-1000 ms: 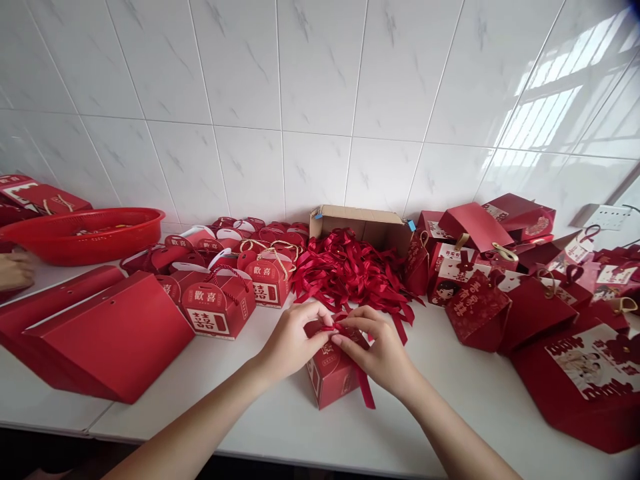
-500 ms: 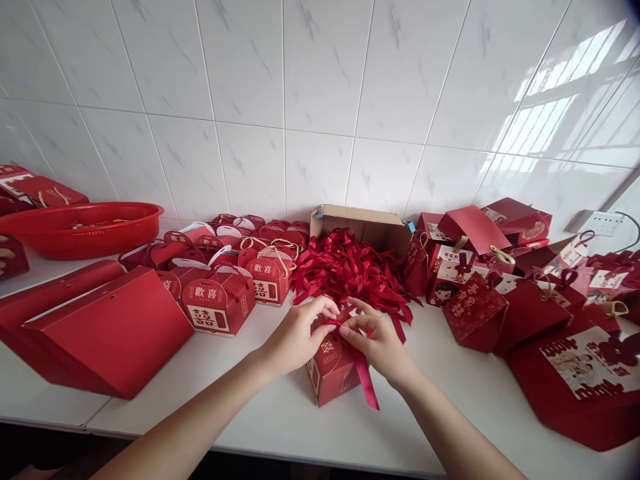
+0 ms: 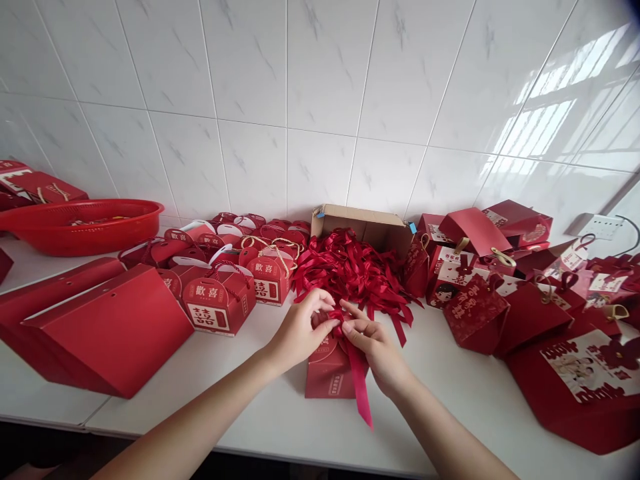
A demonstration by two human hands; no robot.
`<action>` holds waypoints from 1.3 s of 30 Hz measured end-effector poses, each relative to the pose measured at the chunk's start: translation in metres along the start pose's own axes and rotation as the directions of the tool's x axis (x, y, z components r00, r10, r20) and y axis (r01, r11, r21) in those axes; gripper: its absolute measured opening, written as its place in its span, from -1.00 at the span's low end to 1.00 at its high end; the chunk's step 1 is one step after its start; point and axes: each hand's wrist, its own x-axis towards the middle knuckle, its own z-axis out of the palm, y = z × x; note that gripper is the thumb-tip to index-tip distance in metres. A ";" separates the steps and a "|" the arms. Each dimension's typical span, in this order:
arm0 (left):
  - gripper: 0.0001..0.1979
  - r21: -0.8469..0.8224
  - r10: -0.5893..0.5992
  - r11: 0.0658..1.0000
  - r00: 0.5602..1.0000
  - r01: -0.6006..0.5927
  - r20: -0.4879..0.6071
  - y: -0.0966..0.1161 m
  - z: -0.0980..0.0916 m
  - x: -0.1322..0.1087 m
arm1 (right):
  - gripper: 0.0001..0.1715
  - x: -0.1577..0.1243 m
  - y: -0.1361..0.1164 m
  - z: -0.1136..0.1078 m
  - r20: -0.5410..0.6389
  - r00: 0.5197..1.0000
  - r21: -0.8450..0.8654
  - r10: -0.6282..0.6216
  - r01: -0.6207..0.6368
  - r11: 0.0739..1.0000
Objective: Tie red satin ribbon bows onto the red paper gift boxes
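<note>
A small red gift box (image 3: 327, 373) with gold print stands on the white table in front of me. At its top is a red satin ribbon (image 3: 358, 383), bunched into a loop or knot, with one tail hanging down the near side. My left hand (image 3: 303, 330) pinches the ribbon from the left, thumb against fingers. From the right, my right hand (image 3: 373, 343) pinches the same ribbon close beside it. The fingertips nearly meet and partly cover the knot. Just behind the hands lies a heap of loose red ribbons (image 3: 350, 267).
The heap spills from an open cardboard box (image 3: 360, 217) by the tiled wall. Finished-looking red boxes with handles (image 3: 215, 300) stand left, beside large red folded boxes (image 3: 107, 330) and a red plastic basket (image 3: 85, 233). More red gift boxes (image 3: 477, 310) crowd the right.
The gift box has turned slightly, so its side faces me more. The ribbon at the top is more bunched, and its tail hangs lower. A hand at the far left has left view.
</note>
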 end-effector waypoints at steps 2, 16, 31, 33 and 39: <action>-0.89 0.042 0.026 0.999 0.999 -0.025 -0.029 0.004 -0.003 -0.003 | -0.65 -0.001 0.000 0.004 -0.043 0.999 0.032 0.007 -0.005 0.999; -0.88 0.176 -0.009 0.984 0.999 0.004 0.030 0.013 -0.012 -0.008 | -0.62 -0.017 -0.016 -0.006 -0.056 0.994 -0.084 0.095 -0.099 0.991; -0.89 0.306 -0.003 0.949 0.970 -0.073 0.241 0.029 -0.029 0.000 | -0.74 -0.026 -0.014 -0.023 0.363 0.808 -0.717 -0.463 0.560 0.415; -0.89 0.312 -0.018 0.948 0.962 -0.071 0.274 0.029 -0.031 0.001 | -0.69 -0.028 -0.017 -0.026 0.415 0.786 -0.714 -0.457 0.594 0.372; -0.84 0.317 -0.046 0.945 0.927 -0.081 0.372 0.032 -0.038 0.007 | -0.82 -0.014 -0.029 -0.022 0.166 0.928 -0.617 -0.334 0.362 0.699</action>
